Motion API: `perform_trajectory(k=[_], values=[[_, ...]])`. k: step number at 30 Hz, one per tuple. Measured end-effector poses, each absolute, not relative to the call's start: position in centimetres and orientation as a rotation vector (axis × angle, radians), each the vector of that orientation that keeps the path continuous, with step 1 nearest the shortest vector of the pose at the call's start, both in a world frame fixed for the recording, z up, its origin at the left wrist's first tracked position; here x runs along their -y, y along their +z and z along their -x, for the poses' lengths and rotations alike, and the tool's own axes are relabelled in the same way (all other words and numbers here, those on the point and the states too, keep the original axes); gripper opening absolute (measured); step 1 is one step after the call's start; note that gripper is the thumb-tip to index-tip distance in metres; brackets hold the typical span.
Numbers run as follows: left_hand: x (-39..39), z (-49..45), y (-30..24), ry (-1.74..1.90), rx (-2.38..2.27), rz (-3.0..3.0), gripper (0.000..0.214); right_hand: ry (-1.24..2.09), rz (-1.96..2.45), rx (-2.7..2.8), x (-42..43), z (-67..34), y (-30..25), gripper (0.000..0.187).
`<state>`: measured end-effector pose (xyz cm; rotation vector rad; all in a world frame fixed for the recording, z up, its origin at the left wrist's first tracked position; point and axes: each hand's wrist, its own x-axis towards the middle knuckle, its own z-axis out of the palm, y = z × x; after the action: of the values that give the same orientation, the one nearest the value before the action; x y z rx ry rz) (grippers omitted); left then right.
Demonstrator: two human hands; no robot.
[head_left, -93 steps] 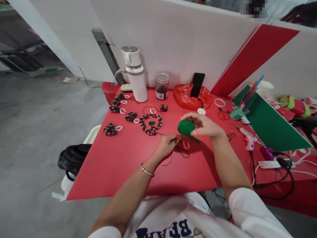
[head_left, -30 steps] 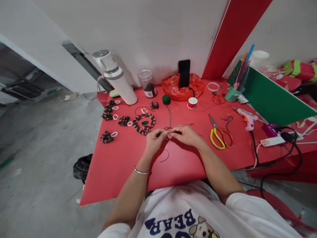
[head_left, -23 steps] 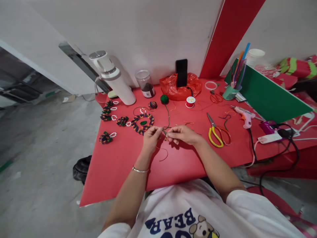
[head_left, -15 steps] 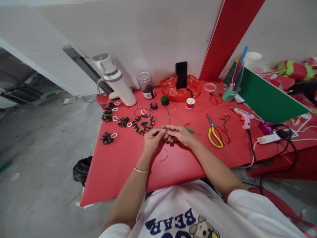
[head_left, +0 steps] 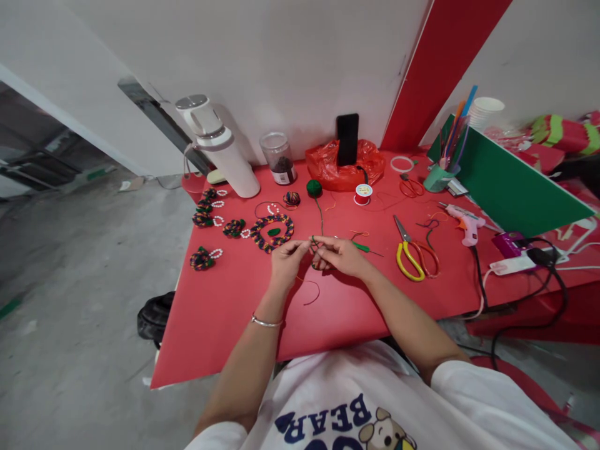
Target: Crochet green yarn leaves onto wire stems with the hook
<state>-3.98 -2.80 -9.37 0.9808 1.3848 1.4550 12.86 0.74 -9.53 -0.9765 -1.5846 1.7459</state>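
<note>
Over the middle of the red table my left hand [head_left: 287, 261] is closed, thumb and forefinger pinching green yarn [head_left: 321, 215]. Beside it my right hand [head_left: 342, 256] is closed too, its fingertips on the same yarn; a small dark piece partly shows under its fingers. The strand runs back to a green yarn ball [head_left: 314, 188]. Just right of my right hand lies a green-handled tool [head_left: 360, 247] with a thin shaft. Left of my hands rests a multicoloured braided ring [head_left: 287, 239], with a small green piece [head_left: 274, 232] inside it. A loose thread [head_left: 319, 294] curls below my hands.
Yellow-handled scissors [head_left: 409, 259] and a pink glue gun [head_left: 464, 222] lie right. Behind stand a white flask [head_left: 234, 165], a clear jar [head_left: 279, 156], a phone [head_left: 347, 139] and a red thread spool [head_left: 362, 194]. Several beaded yarn pieces [head_left: 201, 258] lie left.
My hands stay together on the green yarn, with only slight finger movement. The view has shifted a little.
</note>
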Motion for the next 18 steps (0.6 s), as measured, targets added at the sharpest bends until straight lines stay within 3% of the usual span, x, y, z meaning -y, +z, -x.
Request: perform_trajectory(k=[2,5,9,15,18], values=[[2.7,4.4,-9.2,1.504,-1.316,-0.800,0.028,1.773,1.035,1.569,-1.0,-13.1,-9.2,0.033],[2.6,4.9,-9.0,1.517,-1.163,-0.667,0.032,1.494,1.032,1.733,-1.2,-13.3,-8.7,0.019],[2.6,4.7,-8.9,1.500,-1.114,-0.651,0.037,1.192,1.023,1.737,-1.2,-13.2,-8.3,0.020],[3.1,3.9,-9.3,1.500,-1.119,-1.051,0.035,1.708,1.042,1.449,-1.1,-13.0,-8.4,0.018],[3.3,3.7,-9.4,1.441,-1.167,-1.517,0.030,1.979,1.059,1.263,-1.0,-12.7,-8.5,0.036]])
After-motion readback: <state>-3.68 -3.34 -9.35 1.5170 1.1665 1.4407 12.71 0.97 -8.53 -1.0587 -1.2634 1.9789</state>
